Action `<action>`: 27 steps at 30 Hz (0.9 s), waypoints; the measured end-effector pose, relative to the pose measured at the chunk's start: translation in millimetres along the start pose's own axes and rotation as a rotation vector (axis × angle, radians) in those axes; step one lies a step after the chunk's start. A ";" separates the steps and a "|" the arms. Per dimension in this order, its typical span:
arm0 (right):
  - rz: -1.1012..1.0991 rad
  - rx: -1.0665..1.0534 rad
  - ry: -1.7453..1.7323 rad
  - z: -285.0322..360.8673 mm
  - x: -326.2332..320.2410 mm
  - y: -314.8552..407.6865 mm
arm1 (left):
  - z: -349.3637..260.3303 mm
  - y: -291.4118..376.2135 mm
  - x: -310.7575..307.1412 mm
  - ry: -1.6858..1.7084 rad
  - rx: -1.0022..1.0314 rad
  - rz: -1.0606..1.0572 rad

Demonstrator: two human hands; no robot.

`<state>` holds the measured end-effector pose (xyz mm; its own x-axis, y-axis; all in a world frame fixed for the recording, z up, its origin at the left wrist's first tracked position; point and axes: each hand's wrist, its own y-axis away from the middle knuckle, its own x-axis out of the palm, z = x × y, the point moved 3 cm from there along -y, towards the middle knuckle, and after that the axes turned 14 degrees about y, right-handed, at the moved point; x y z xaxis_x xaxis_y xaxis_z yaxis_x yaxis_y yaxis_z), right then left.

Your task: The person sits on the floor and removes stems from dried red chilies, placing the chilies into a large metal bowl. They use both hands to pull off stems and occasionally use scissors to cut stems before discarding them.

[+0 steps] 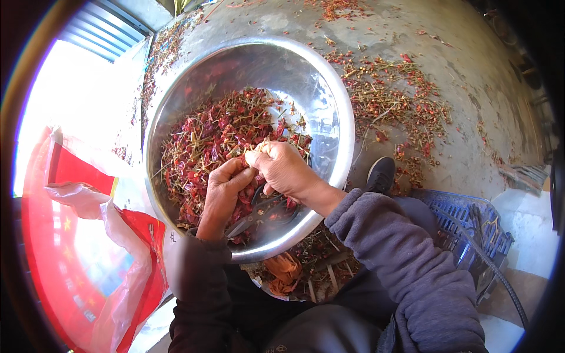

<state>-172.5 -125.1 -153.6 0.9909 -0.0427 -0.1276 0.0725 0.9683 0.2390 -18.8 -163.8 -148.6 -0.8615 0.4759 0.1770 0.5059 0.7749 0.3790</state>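
Observation:
My left hand (226, 187) pinches a small dried red chili piece (242, 162), mostly hidden by the fingers. Thumb and fingers of my right hand (287, 170) meet it there, closed on pale chili stalks (265, 145) that stick out above the knuckles. Both hands are over a large shiny metal basin (344, 119). Dried red chilies mixed with stalks (216, 137) cover much of its bottom. Below my hands lies a pair of scissors (252, 217) in the basin, its dark handles partly covered by my right hand.
Chili scraps and stalks (393, 101) are strewn over the concrete floor (476, 66). A red and white plastic sack (62, 247) stands at left. At right is a blue plastic crate (468, 220), with a dark cord (490, 260) across it. Orange-brown crumpled material (283, 271) lies below the basin.

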 end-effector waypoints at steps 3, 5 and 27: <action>-0.236 -0.346 0.438 4.7 -5.1 0.6 | 1.6 -2.4 9.4 0.063 -0.038 -0.087; -0.311 -0.504 0.603 5.8 -6.1 4.6 | -0.8 -2.4 14.2 0.076 -0.050 -0.081; 0.088 0.044 -0.695 3.2 -8.9 0.1 | -14.7 14.9 18.0 0.243 0.132 0.090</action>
<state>-180.9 -125.4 -149.4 0.8353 -0.1261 0.5351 -0.0214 0.9652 0.2608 -27.4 -149.9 -126.4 -0.7901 0.4440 0.4226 0.5681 0.7893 0.2331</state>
